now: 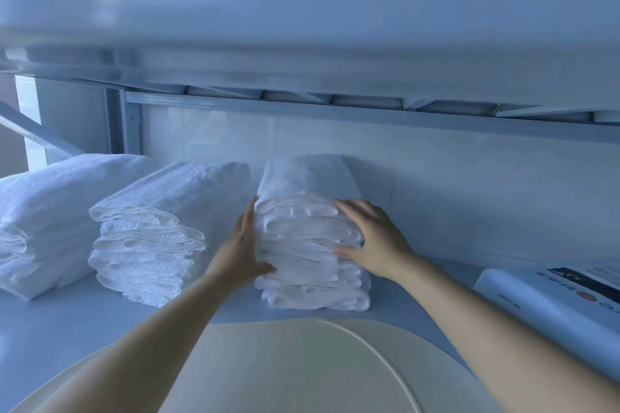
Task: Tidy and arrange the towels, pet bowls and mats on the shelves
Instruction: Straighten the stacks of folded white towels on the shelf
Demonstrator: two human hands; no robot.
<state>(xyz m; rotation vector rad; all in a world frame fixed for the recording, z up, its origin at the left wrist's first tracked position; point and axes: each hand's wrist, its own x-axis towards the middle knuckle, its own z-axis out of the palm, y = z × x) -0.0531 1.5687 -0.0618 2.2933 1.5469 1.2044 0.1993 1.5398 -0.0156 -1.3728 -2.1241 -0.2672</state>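
Three stacks of folded white towels stand in a row on the shelf (436, 265). The right stack (305, 198) sits between my hands. My left hand (243, 245) presses flat against its left side, thumb under the front edge. My right hand (375, 238) lies over its front right corner, fingers spread on the folds and thumb against the front. The middle stack (157, 228) and the left stack (50, 211) stand untouched to the left. A cream mat (302, 362) with a rounded edge lies at the shelf's front, under my forearms.
A white package with printed labels (553, 298) lies at the right of the shelf. The upper shelf's underside (335, 104) hangs low above the towels. A metal upright (115, 121) stands at the back left. A pale wall panel closes the back.
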